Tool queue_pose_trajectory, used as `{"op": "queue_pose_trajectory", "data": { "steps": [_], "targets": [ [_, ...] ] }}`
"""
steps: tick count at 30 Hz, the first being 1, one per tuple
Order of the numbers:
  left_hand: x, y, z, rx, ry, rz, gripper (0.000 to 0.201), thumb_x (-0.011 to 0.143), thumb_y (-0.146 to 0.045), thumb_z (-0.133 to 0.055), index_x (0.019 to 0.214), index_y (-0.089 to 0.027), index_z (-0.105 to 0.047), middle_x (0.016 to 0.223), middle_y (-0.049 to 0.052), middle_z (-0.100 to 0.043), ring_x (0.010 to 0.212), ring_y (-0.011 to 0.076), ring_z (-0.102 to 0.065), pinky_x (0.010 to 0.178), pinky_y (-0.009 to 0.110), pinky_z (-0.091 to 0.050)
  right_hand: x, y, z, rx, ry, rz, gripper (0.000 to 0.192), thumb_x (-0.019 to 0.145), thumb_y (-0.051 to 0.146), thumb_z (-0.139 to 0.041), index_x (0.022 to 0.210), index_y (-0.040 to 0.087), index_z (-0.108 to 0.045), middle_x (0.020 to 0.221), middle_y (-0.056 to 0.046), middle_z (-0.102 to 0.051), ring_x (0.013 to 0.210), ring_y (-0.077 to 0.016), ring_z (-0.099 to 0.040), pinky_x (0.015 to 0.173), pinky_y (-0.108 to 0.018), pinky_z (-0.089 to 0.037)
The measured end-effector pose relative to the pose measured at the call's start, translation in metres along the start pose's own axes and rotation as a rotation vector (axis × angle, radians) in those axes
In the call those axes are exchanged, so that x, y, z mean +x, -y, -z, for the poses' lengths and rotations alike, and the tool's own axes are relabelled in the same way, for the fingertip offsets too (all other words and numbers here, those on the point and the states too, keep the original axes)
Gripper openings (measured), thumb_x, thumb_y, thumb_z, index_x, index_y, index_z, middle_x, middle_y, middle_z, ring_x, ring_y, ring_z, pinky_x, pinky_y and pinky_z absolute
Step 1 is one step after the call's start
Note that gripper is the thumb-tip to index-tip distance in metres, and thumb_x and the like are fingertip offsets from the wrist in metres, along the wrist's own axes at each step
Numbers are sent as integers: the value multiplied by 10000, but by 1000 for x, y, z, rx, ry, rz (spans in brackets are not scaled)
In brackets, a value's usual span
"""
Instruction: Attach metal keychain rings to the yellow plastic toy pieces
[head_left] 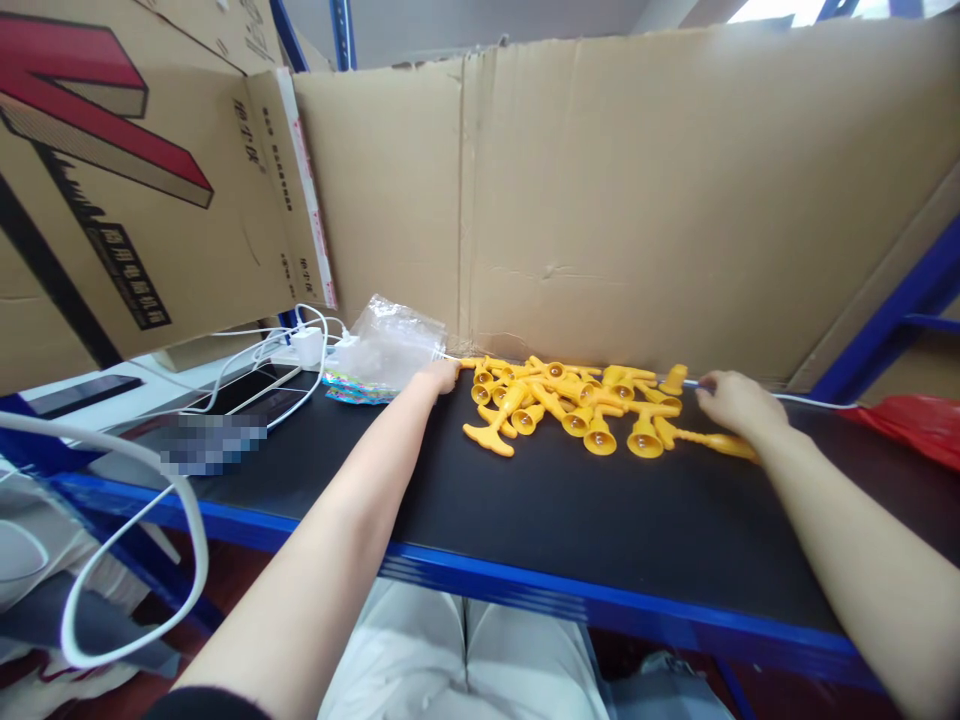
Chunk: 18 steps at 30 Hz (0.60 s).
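A heap of yellow plastic pieces lies on the black tabletop against the cardboard wall. Many have a bell-shaped cup at one end, and some show a crossbar handle. My left hand is at the heap's left end, closed, its fingertips by a yellow tip and a thin white cable. At the heap's right end my right hand is curled beside a white cable, with a long yellow piece partly under the wrist. What either hand grips is hidden.
Left of the heap lies a clear plastic bag with colourful packaging. Further left are white chargers, looping cables and a dark tablet-like device. A red plastic bag lies at far right. The table has a blue metal front edge.
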<state>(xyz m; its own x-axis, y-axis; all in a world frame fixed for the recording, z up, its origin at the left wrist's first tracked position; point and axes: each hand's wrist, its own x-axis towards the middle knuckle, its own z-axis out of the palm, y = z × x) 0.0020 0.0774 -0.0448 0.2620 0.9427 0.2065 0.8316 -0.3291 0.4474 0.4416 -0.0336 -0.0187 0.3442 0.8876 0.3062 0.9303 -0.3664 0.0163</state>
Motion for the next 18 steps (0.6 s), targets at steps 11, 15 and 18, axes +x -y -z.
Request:
{"op": "queue_pose_trajectory", "data": {
  "steps": [11,15,18],
  "targets": [
    [-7,-21,8,232,66,22,382,743,-112,-498,1086,-156,-661,1123,174,-643,1083,306,-589,933,385,-438,-3,2,4,5,30,-13,369,886,287,-401,1151,140,-612,1223,-137,-594,1105,-280,-568,872,-360,-465],
    [-17,-29,16,250,-6,13,434,777,-117,-452,1186,-142,-597,1204,177,-591,1138,288,-553,973,362,-415,-4,4,5,18,3,-16,368,886,281,-393,1144,142,-615,1215,-142,-597,1087,-281,-576,849,-360,-469],
    [-36,-41,28,241,-54,-25,475,775,-106,-442,1238,-111,-553,1256,198,-547,1161,297,-534,991,372,-401,-5,5,7,27,-24,-12,362,886,274,-384,1130,144,-617,1204,-147,-600,1070,-283,-581,823,-357,-472]
  ]
}}
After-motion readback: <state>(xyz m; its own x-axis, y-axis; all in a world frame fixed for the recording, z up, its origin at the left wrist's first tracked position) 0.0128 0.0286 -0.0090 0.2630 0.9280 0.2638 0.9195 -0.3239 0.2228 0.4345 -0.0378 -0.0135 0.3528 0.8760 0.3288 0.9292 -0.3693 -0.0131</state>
